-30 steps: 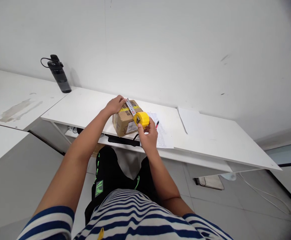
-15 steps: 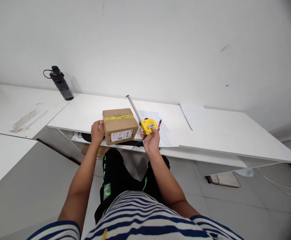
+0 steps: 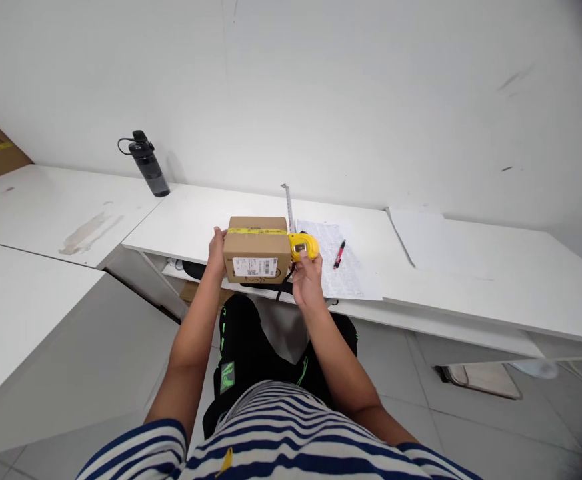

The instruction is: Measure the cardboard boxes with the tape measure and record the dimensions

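My left hand part-open against left end of box, by worktop front edge; right hand curled round tape measure. Box likely light, stiff: hold ends.

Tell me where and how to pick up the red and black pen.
Probably best pinched mid-barrel, from above, across the long sides: the pen lies flat and slanted on the paper sheet, slim and uncovered. The right hand, nearest, holds the tape measure.
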`<state>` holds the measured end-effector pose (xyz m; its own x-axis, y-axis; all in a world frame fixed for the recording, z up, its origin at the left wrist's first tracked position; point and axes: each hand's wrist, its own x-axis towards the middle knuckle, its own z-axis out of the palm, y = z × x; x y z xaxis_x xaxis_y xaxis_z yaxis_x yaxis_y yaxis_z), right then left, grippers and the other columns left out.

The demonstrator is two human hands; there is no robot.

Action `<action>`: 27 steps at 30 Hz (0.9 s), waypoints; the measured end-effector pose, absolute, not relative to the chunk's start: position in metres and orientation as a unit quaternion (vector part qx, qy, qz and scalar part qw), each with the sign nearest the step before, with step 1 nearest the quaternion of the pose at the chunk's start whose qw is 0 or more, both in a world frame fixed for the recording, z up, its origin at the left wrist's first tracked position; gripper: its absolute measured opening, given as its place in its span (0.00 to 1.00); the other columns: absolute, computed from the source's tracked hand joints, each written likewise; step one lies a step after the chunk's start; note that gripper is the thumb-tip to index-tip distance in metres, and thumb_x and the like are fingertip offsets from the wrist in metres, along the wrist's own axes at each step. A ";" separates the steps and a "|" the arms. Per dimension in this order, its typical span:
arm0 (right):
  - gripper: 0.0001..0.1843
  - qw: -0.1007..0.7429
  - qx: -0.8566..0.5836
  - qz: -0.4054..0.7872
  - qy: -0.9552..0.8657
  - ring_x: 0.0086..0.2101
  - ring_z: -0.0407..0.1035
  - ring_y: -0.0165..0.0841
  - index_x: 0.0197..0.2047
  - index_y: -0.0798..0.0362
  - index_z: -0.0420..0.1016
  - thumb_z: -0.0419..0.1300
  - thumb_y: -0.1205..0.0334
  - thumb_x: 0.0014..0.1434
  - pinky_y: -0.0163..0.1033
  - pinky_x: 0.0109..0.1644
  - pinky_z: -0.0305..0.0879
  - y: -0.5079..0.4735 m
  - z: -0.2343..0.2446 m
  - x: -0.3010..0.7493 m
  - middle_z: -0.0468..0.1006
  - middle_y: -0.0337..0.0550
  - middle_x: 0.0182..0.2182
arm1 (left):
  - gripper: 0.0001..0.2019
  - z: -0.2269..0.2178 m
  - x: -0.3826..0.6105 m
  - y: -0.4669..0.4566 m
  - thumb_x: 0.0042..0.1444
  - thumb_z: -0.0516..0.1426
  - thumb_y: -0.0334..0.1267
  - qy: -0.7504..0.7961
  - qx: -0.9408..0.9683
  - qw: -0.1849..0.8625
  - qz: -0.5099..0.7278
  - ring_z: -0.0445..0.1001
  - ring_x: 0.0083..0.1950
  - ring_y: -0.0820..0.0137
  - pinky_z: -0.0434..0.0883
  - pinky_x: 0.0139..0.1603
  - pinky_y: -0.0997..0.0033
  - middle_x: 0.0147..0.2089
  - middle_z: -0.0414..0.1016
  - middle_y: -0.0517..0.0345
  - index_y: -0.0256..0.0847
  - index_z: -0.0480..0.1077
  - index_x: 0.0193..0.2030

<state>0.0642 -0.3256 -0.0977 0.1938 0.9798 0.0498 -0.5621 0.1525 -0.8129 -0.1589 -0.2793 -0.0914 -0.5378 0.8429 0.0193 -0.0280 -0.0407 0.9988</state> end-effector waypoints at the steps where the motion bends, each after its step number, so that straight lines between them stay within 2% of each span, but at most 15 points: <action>1: 0.31 0.698 -0.350 0.540 -0.314 0.46 0.76 0.32 0.51 0.44 0.64 0.72 0.46 0.50 0.39 0.47 0.74 -0.325 -0.099 0.065 0.78 0.41 0.52 | 0.37 -0.087 -0.161 -0.273 0.66 0.44 0.71 0.630 0.295 0.304 0.651 0.77 0.63 0.53 0.75 0.60 0.54 0.59 0.80 0.37 0.39 0.74 0.54; 3: 0.34 0.707 -0.372 0.510 -0.318 0.50 0.76 0.34 0.52 0.46 0.66 0.75 0.50 0.46 0.43 0.54 0.74 -0.325 -0.101 0.067 0.78 0.44 0.54 | 0.33 -0.080 -0.166 -0.267 0.70 0.40 0.66 0.664 0.216 0.252 0.671 0.70 0.71 0.58 0.73 0.63 0.57 0.68 0.73 0.40 0.42 0.71 0.60; 5: 0.33 0.717 -0.385 0.491 -0.311 0.51 0.75 0.35 0.52 0.47 0.67 0.75 0.51 0.46 0.45 0.56 0.74 -0.325 -0.102 0.071 0.78 0.46 0.54 | 0.33 -0.076 -0.168 -0.272 0.71 0.36 0.64 0.665 0.205 0.236 0.679 0.67 0.74 0.61 0.73 0.63 0.57 0.71 0.70 0.44 0.47 0.70 0.61; 9: 0.28 0.728 -0.363 0.499 -0.299 0.47 0.75 0.35 0.52 0.46 0.67 0.71 0.49 0.51 0.41 0.46 0.74 -0.318 -0.094 0.087 0.78 0.45 0.53 | 0.28 -0.083 -0.159 -0.306 0.69 0.42 0.65 0.637 0.289 0.252 0.669 0.67 0.73 0.59 0.70 0.67 0.55 0.69 0.72 0.49 0.49 0.72 0.54; 13: 0.29 0.699 -0.335 0.513 -0.369 0.42 0.75 0.33 0.51 0.43 0.69 0.73 0.54 0.47 0.36 0.37 0.71 -0.296 -0.073 0.105 0.78 0.38 0.47 | 0.24 -0.087 -0.144 -0.324 0.66 0.54 0.62 0.611 0.359 0.240 0.663 0.69 0.71 0.57 0.70 0.68 0.59 0.67 0.73 0.47 0.47 0.71 0.56; 16: 0.32 0.665 -0.325 0.489 -0.460 0.43 0.74 0.35 0.51 0.45 0.71 0.76 0.54 0.44 0.41 0.43 0.74 -0.276 -0.059 0.109 0.80 0.39 0.45 | 0.24 -0.075 -0.139 -0.318 0.63 0.60 0.58 0.566 0.410 0.251 0.669 0.70 0.70 0.57 0.70 0.69 0.60 0.67 0.72 0.47 0.47 0.70 0.59; 19: 0.34 0.622 -0.323 0.475 -0.532 0.44 0.73 0.37 0.51 0.47 0.72 0.78 0.54 0.42 0.46 0.51 0.74 -0.259 -0.054 0.110 0.80 0.39 0.45 | 0.23 -0.058 -0.139 -0.309 0.63 0.60 0.56 0.520 0.442 0.272 0.678 0.74 0.66 0.56 0.72 0.66 0.57 0.63 0.76 0.47 0.46 0.72 0.58; 22: 0.33 0.571 -0.318 0.480 -0.585 0.42 0.73 0.36 0.51 0.48 0.73 0.79 0.54 0.43 0.45 0.50 0.73 -0.251 -0.051 0.115 0.80 0.38 0.43 | 0.20 -0.045 -0.139 -0.303 0.64 0.60 0.54 0.534 0.436 0.274 0.670 0.76 0.63 0.55 0.74 0.64 0.56 0.59 0.79 0.48 0.44 0.76 0.54; 27: 0.33 0.511 -0.319 0.476 -0.641 0.42 0.74 0.36 0.51 0.48 0.73 0.79 0.52 0.45 0.44 0.47 0.73 -0.252 -0.041 0.119 0.80 0.39 0.42 | 0.17 -0.041 -0.145 -0.295 0.64 0.59 0.49 0.570 0.442 0.311 0.619 0.77 0.61 0.55 0.73 0.63 0.57 0.59 0.81 0.49 0.41 0.79 0.51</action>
<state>0.1195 -0.2515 -0.0408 -0.2742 0.8950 0.3519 -0.0771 0.3443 -0.9357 -0.1454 -0.2950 -0.0414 -0.4167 0.8884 0.1926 0.1180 -0.1572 0.9805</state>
